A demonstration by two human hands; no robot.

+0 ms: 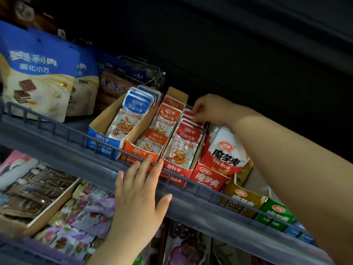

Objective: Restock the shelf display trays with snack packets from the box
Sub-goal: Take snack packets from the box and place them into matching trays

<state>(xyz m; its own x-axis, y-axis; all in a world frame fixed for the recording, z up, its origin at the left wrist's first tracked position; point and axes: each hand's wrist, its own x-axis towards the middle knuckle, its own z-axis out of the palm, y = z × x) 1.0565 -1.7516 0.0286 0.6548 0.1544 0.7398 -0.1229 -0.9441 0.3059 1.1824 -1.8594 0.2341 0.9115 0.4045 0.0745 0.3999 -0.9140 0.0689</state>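
Left hand (pixel 137 197) over shelf rail (pixel 103 142) fronting red tray (pixel 172 166).

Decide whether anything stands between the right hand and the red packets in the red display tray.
Nothing visible does. The right hand is on the red packets, its fingers curled on the rear packets' top edges inside the red tray. The left hand lies open against the shelf edge, in front.

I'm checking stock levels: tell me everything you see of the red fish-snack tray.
The red tray is an open cardboard box, tilted back behind the shelf rail, between the orange tray and a konjac box. Red-topped packets fill it. The right hand pinches the rear packets; fingers of the left hand touch its front corner.
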